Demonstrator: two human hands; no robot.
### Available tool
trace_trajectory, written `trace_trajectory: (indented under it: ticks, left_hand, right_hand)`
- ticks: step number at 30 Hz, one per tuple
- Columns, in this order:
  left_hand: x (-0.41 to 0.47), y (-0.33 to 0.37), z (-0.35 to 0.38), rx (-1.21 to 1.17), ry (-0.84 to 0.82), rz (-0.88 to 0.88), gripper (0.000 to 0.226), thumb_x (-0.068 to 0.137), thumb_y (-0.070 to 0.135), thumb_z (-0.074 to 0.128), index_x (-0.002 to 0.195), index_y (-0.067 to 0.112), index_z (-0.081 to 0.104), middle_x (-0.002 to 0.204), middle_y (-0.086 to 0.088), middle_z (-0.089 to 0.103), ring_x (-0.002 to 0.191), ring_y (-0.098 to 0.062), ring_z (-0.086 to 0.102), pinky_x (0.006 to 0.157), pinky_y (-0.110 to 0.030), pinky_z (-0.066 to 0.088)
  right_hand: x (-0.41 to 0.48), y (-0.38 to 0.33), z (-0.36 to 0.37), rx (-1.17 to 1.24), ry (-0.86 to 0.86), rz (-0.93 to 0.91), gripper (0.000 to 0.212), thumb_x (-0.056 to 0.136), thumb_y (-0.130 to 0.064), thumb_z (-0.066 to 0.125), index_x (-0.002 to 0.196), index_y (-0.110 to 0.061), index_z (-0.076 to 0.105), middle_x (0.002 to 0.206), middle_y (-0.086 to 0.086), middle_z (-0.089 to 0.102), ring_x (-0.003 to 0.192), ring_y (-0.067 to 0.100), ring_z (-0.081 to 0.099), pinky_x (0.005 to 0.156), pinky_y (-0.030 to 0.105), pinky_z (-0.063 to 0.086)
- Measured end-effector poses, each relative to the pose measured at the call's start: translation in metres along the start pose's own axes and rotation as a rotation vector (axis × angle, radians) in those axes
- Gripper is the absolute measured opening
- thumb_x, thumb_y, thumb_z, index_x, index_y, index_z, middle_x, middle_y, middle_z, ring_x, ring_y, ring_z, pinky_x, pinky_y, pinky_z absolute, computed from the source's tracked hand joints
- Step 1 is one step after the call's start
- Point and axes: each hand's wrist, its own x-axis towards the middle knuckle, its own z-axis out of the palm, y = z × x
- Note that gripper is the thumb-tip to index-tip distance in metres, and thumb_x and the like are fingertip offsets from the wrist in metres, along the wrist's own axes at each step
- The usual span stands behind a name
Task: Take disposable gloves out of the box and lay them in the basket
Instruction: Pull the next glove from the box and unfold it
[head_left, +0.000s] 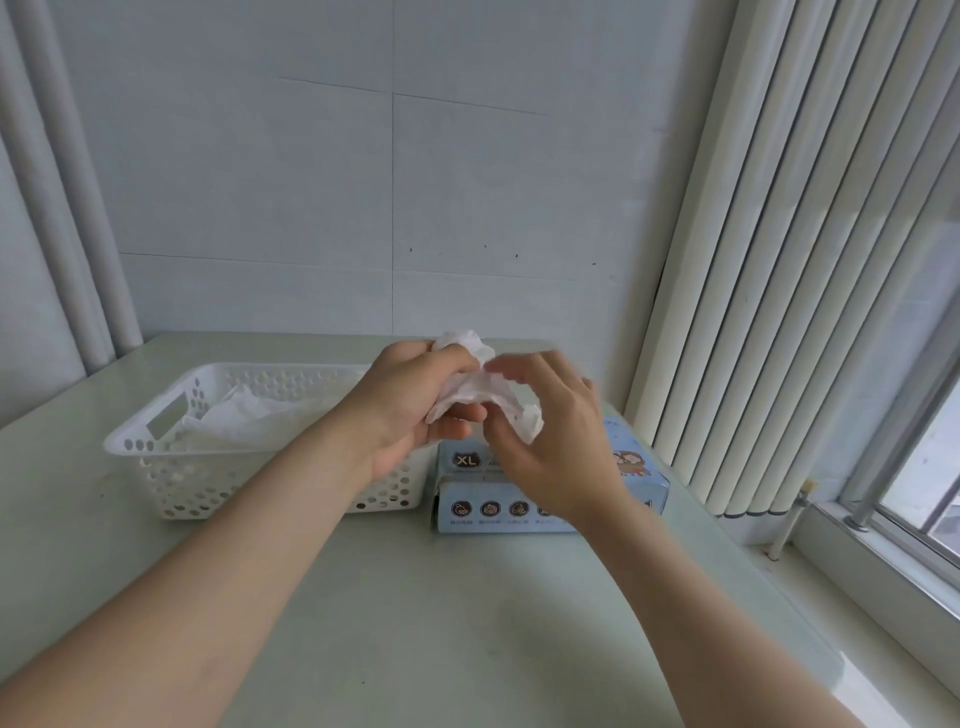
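Pale table (467, 623), basket (156, 441) beside glove box (467, 501). My left hand (410, 410) grips a crumpled disposable glove (475, 395); right hand (550, 441) pinches it.

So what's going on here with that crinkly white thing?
A person is holding a crumpled glove with the left hand and the right hand, over the blue box on the table. It isn't in the white basket yet. That basket, left of the box, already has gloves in it.
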Motion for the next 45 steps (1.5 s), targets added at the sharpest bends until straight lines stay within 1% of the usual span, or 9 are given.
trace_trajectory:
  ticks: [3, 8, 11, 14, 23, 31, 35, 39, 45]
  left_hand:
    - [0.001, 0.003, -0.003, 0.071, 0.015, 0.016, 0.014, 0.1, 0.011, 0.058, 0.098, 0.002, 0.068, 0.069, -0.01, 0.065, 0.058, -0.019, 0.062, 0.047, -0.027, 0.048]
    - [0.007, 0.008, -0.011, 0.299, 0.169, 0.107, 0.039, 0.1, 0.035, 0.068, 0.135, 0.021, 0.059, 0.115, -0.003, 0.069, 0.094, -0.019, 0.073, 0.082, -0.037, 0.061]
    - [-0.005, 0.024, -0.018, 0.498, 0.034, 0.258, 0.043, 0.094, 0.068, 0.06, 0.121, 0.037, 0.073, 0.122, 0.018, 0.07, 0.118, -0.001, 0.061, 0.104, -0.032, 0.047]
    - [-0.016, 0.036, -0.023, 0.622, -0.094, 0.318, 0.048, 0.076, 0.079, 0.067, 0.108, 0.044, 0.078, 0.124, 0.029, 0.063, 0.128, 0.001, 0.051, 0.111, -0.032, 0.038]
    - [-0.016, 0.049, -0.04, 0.652, -0.012, 0.536, 0.021, 0.097, 0.047, 0.071, 0.092, 0.03, 0.083, 0.091, 0.013, 0.079, 0.096, -0.006, 0.074, 0.095, -0.037, 0.058]
    - [0.007, 0.047, -0.07, 0.545, 0.492, 0.736, 0.028, 0.104, 0.041, 0.063, 0.091, 0.019, 0.074, 0.075, 0.005, 0.074, 0.072, -0.012, 0.068, 0.07, -0.034, 0.054]
    - [0.011, 0.045, -0.081, 0.571, 0.592, 0.761, 0.03, 0.107, 0.039, 0.059, 0.093, 0.015, 0.072, 0.072, 0.008, 0.069, 0.068, -0.007, 0.062, 0.068, -0.031, 0.049]
    - [0.009, 0.05, -0.085, 0.574, 0.683, 0.798, 0.034, 0.109, 0.037, 0.056, 0.088, 0.011, 0.064, 0.063, 0.008, 0.06, 0.061, -0.006, 0.056, 0.059, -0.017, 0.039]
    - [0.012, 0.047, -0.087, 0.566, 0.664, 0.626, 0.038, 0.111, 0.041, 0.048, 0.096, 0.009, 0.062, 0.07, 0.001, 0.06, 0.062, -0.011, 0.056, 0.059, -0.024, 0.041]
  right_hand:
    - [0.001, -0.012, 0.0, 0.159, 0.159, 0.062, 0.013, 0.094, -0.012, 0.071, 0.099, -0.02, 0.081, 0.096, -0.011, 0.073, 0.088, 0.007, 0.068, 0.074, 0.023, 0.051]
    - [0.007, -0.031, -0.004, 0.416, 0.26, 0.289, 0.014, 0.096, -0.016, 0.072, 0.087, -0.023, 0.08, 0.079, -0.004, 0.076, 0.08, 0.02, 0.073, 0.076, 0.047, 0.059]
    - [0.011, -0.041, -0.003, 0.493, 0.295, 0.322, 0.011, 0.097, -0.019, 0.074, 0.088, -0.021, 0.079, 0.077, 0.0, 0.076, 0.077, 0.027, 0.073, 0.072, 0.051, 0.06]
    - [0.016, -0.051, 0.0, 0.501, 0.321, 0.302, 0.009, 0.096, -0.023, 0.079, 0.093, -0.018, 0.072, 0.075, -0.009, 0.073, 0.071, 0.015, 0.069, 0.065, 0.033, 0.054]
    - [0.045, -0.068, 0.009, 0.451, 0.193, 0.264, 0.035, 0.092, -0.029, 0.084, 0.106, -0.02, 0.054, 0.076, 0.0, 0.076, 0.069, 0.015, 0.072, 0.068, 0.031, 0.057]
    - [0.079, -0.078, 0.014, 0.381, 0.036, 0.293, 0.022, 0.086, -0.005, 0.069, 0.099, -0.02, 0.08, 0.084, -0.008, 0.079, 0.078, 0.008, 0.075, 0.073, 0.027, 0.063]
    - [0.088, -0.078, 0.021, 0.259, -0.044, 0.457, 0.017, 0.081, -0.009, 0.061, 0.08, -0.008, 0.078, 0.062, -0.001, 0.069, 0.052, 0.013, 0.056, 0.048, 0.021, 0.045]
    - [0.094, -0.073, 0.028, 0.144, -0.058, 0.525, 0.024, 0.075, -0.012, 0.057, 0.067, 0.008, 0.046, 0.061, 0.008, 0.032, 0.059, 0.018, 0.027, 0.052, 0.027, 0.023]
    - [0.1, -0.069, 0.02, 0.603, 0.078, 0.84, 0.009, 0.079, -0.017, 0.059, 0.079, -0.009, 0.055, 0.063, 0.009, 0.048, 0.058, 0.023, 0.033, 0.054, 0.029, 0.026]
